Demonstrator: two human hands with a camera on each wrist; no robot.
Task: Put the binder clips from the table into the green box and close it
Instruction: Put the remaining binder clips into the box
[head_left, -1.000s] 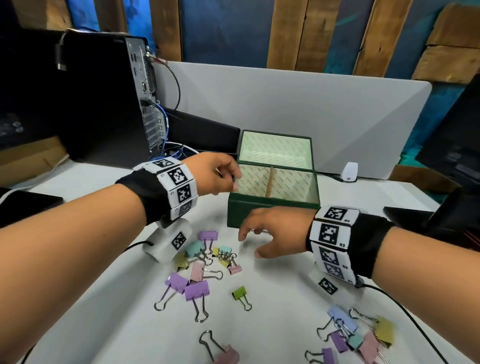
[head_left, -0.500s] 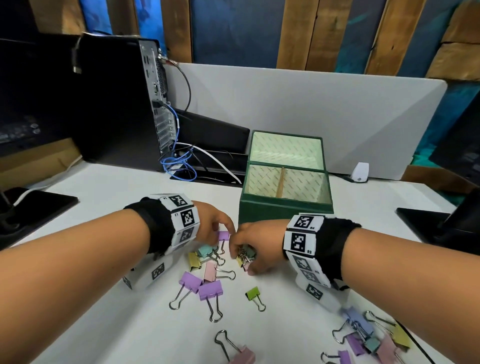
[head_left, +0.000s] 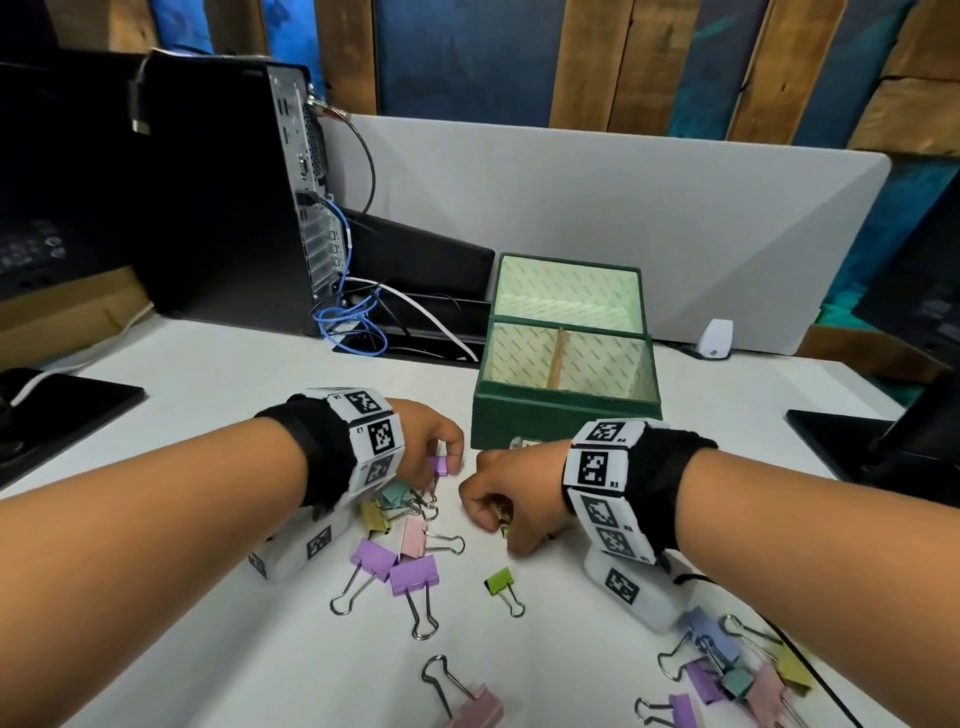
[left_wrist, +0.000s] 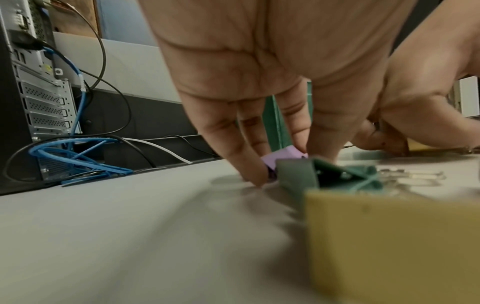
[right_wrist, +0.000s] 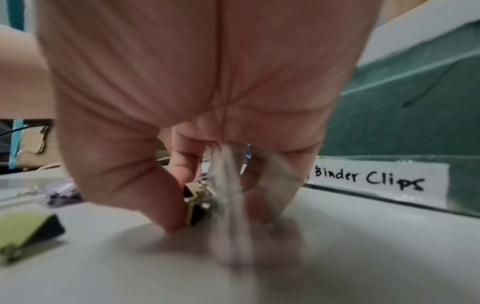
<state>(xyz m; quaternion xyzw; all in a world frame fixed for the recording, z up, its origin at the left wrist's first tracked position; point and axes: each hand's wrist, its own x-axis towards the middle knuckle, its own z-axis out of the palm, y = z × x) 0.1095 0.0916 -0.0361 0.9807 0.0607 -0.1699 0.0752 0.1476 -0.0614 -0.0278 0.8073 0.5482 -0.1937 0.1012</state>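
Observation:
The green box (head_left: 563, 418) stands open on the white table, lid tilted back, with a divider inside; its front (right_wrist: 405, 115) carries a "Binder Clips" label. My left hand (head_left: 434, 449) pinches a small purple clip (head_left: 440, 464) on the table just left of the box; the left wrist view shows that purple clip (left_wrist: 281, 157) between my fingertips. My right hand (head_left: 501, 501) grips a bunch of clips (head_left: 501, 512), seen as a gold clip (right_wrist: 194, 202) with blurred wire handles under my thumb. Loose coloured clips (head_left: 410, 561) lie below both hands.
A second heap of clips (head_left: 737, 670) lies at the near right, a pink one (head_left: 475, 704) at the near edge. A computer tower (head_left: 228, 192) with blue cables (head_left: 353, 322) stands at the back left. Black pads (head_left: 67, 405) flank the table.
Both hands came down from near the box to the clip heap. The left now pinches a purple clip and the right has gathered a bunch of clips from the table.

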